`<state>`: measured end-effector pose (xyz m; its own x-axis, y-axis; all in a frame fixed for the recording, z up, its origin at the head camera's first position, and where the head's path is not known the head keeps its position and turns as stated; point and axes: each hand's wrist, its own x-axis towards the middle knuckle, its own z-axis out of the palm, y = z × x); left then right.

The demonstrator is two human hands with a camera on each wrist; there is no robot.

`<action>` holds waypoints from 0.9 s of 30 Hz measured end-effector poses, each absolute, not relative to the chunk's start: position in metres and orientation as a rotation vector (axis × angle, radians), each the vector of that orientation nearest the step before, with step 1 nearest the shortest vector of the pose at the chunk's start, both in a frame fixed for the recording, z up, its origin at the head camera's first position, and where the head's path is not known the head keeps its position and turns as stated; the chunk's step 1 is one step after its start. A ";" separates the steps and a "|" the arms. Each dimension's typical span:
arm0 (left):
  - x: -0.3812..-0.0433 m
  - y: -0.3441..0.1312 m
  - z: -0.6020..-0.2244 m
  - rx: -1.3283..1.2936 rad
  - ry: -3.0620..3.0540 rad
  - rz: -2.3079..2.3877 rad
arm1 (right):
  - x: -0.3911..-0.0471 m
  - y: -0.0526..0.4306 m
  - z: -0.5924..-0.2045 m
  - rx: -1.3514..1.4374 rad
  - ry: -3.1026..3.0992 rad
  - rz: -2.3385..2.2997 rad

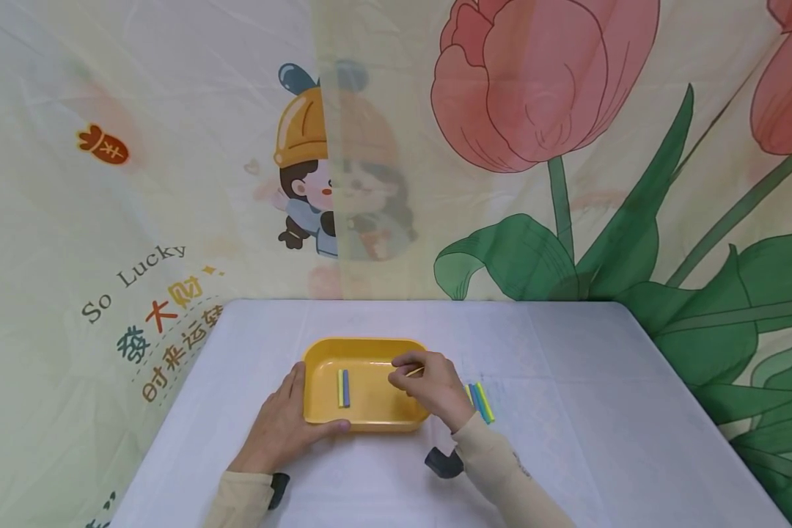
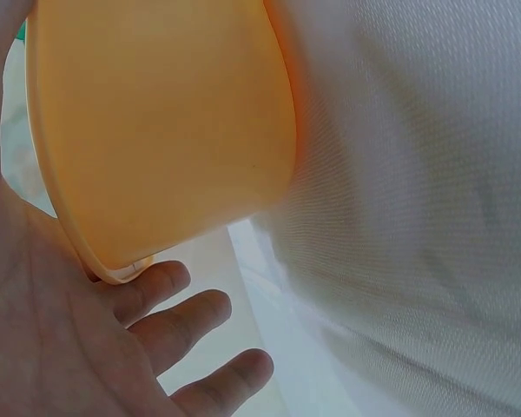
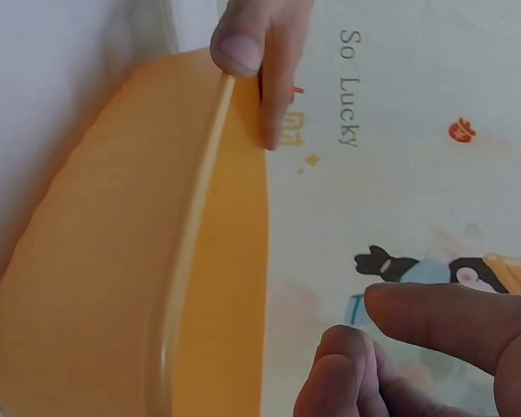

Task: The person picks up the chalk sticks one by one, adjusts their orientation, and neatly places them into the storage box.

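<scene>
A yellow tray (image 1: 386, 426) lies in front of me in the head view, with a pale yellow stick (image 1: 340, 389) and a blue stick (image 1: 346, 389) side by side in its left part. My left hand (image 1: 284, 422) holds the tray's left end, thumb along the near rim and fingers at the outer side; in the left wrist view, the fingers (image 2: 187, 326) spread beside its wall. Over the tray's right part hovers my right hand (image 1: 432, 385). Its thumb and index finger bend toward each other, a gap between them in the right wrist view and nothing visible there.
Just right of my right hand, several yellow, blue and green sticks (image 1: 482, 403) lie close together, partly hidden by the wrist. A white cloth covers the table (image 1: 554, 440). Behind its far edge hangs a printed curtain (image 1: 383, 286) with tulips and a cartoon figure.
</scene>
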<state>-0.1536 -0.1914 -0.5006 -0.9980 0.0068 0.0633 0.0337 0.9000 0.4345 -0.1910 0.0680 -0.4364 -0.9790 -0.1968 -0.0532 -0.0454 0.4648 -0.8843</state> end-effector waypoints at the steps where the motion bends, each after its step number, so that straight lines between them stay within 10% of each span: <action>1: -0.154 -0.191 -0.501 -0.032 -3.003 -0.689 | -0.190 0.072 -0.435 -0.211 2.569 -1.538; 27: -0.154 -0.189 -0.501 -0.023 -3.004 -0.683 | -0.188 0.164 -0.460 0.138 2.782 -1.378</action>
<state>-0.1540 -0.1890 -0.5010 -0.9980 0.0012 0.0631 0.0284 0.9017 0.4313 -0.1883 0.1642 -0.4602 -0.9955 0.0640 -0.0702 0.0946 0.6031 -0.7921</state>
